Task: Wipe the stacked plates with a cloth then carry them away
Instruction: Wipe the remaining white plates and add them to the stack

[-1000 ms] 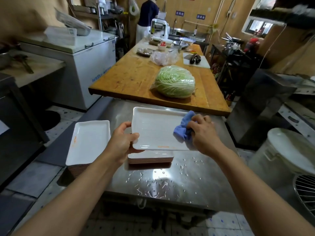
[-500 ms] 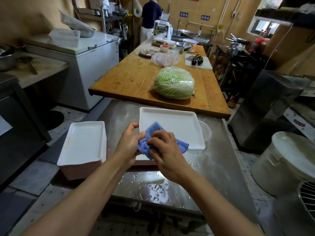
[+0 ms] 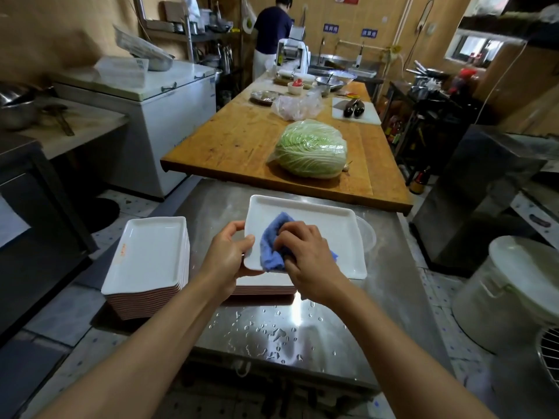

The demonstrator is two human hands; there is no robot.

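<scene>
A white rectangular plate (image 3: pixel 326 225) is held just above a low stack of plates (image 3: pixel 263 288) on the wet steel table (image 3: pixel 302 337). My left hand (image 3: pixel 230 255) grips the plate's near left edge. My right hand (image 3: pixel 305 258) presses a crumpled blue cloth (image 3: pixel 272 246) onto the plate's near left part. A taller stack of white plates (image 3: pixel 148 261) with pinkish sides stands at the table's left edge.
A cabbage (image 3: pixel 311 149) lies on the wooden worktop (image 3: pixel 236 140) beyond the steel table. A clear plastic lid (image 3: pixel 367 237) pokes out right of the plate. A white bin (image 3: pixel 514 291) stands to the right, a chest freezer (image 3: pixel 169 116) to the left. A person (image 3: pixel 272 34) works at the far end.
My right hand swept the cloth from the plate's right side across to its left, and now rubs near the left edge. My left hand keeps hold of the plate.
</scene>
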